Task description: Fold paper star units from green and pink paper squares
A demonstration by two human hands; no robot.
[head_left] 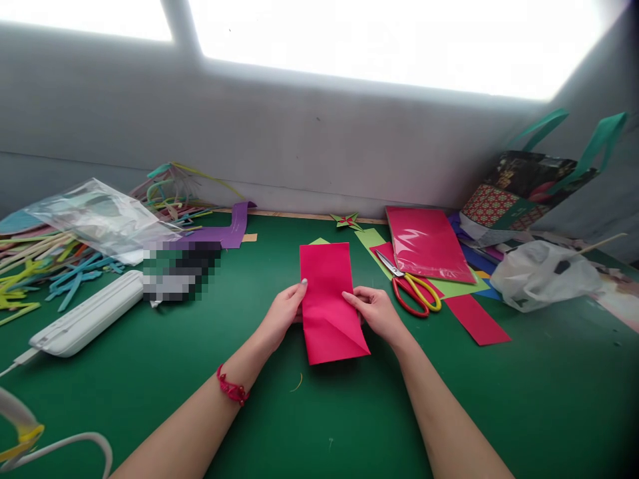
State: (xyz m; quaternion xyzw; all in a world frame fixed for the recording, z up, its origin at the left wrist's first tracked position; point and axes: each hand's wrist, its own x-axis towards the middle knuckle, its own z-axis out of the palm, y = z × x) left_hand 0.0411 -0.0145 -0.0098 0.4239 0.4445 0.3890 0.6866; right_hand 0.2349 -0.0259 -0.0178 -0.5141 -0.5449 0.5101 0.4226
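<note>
A creased sheet of red paper (327, 299) is held up between my two hands over the green table. My left hand (287, 309) pinches its left edge, thumb in front and fingers behind. On the opposite edge my right hand (375, 311) grips it the same way. A diagonal fold crosses the lower part, and the bottom right corner sticks out. Just behind the sheet's top edge a bit of green paper (320, 241) peeks out. Scissors (414, 289) with one red and one yellow handle lie right of my right hand.
A wrapped pack of red paper (432, 243), a red strip (478, 320) and a white plastic bag (542, 276) lie right. A green paper star (345, 221) sits by the wall. Leftward are a white power strip (92, 313), purple paper (214, 234) and colourful strips (80, 273).
</note>
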